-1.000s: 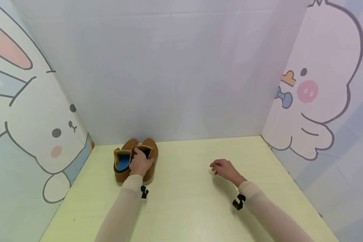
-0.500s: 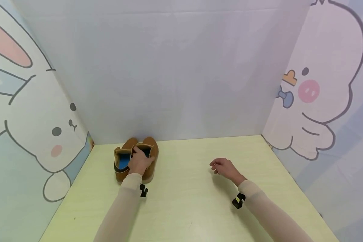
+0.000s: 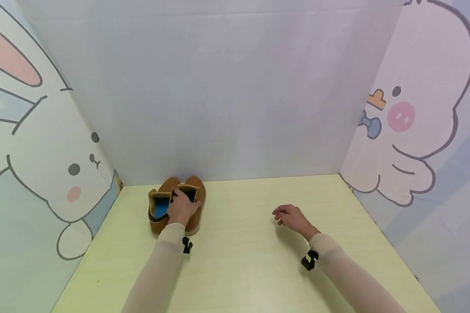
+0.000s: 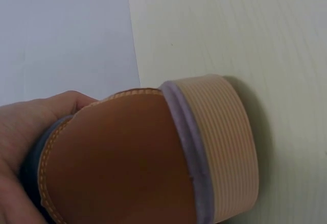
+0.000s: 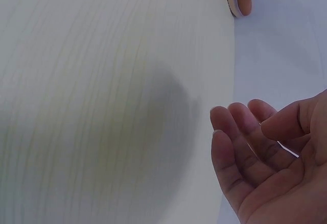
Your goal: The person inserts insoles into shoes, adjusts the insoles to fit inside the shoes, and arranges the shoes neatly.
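Observation:
Two brown leather shoes stand side by side at the back left of the table, toes toward the back wall. My left hand (image 3: 181, 209) grips the right-hand shoe (image 3: 200, 191) at its opening, with the thumb on its right side. The left-hand shoe (image 3: 156, 227), showing a blue insole, touches its neighbour. Close up in the left wrist view are the gripped shoe's stitched heel (image 4: 122, 163) and ribbed pale sole (image 4: 225, 147). My right hand (image 3: 291, 218) hovers over the table's right half, fingers loosely curled and holding nothing; its palm shows in the right wrist view.
The pale wood-grain table (image 3: 235, 261) ends at a plain whitish back wall (image 3: 227, 100). Side panels rise left and right, one with a rabbit drawing (image 3: 43, 182), the other with a white cartoon character (image 3: 423, 130). A black clip (image 3: 310, 260) sits at the right wrist.

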A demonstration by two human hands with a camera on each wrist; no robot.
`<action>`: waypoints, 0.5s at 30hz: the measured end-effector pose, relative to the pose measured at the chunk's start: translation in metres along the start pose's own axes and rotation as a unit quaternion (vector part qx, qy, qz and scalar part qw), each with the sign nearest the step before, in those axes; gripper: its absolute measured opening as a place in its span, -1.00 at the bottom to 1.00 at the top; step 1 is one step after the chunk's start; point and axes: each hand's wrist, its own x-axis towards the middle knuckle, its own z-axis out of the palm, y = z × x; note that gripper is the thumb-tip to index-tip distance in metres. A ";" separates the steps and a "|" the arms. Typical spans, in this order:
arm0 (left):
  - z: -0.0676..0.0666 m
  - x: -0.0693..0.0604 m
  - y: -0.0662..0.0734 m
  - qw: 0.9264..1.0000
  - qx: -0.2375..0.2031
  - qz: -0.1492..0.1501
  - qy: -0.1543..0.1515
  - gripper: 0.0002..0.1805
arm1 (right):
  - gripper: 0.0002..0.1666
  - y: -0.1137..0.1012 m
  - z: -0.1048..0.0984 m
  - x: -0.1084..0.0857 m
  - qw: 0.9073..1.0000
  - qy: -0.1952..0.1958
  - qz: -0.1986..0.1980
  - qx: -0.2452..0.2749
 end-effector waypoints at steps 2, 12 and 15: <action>0.000 0.000 0.000 1.000 0.000 -0.002 -0.001 0.27 | -0.74 0.000 0.001 0.000 1.000 -0.002 0.001 -0.001; 0.003 0.001 0.003 1.000 -0.009 0.006 0.006 0.25 | -0.75 -0.002 0.011 -0.004 1.000 -0.010 -0.001 0.013; 0.003 0.002 0.002 1.000 -0.011 0.008 0.007 0.24 | -0.75 -0.006 0.012 -0.004 1.000 -0.006 -0.001 0.014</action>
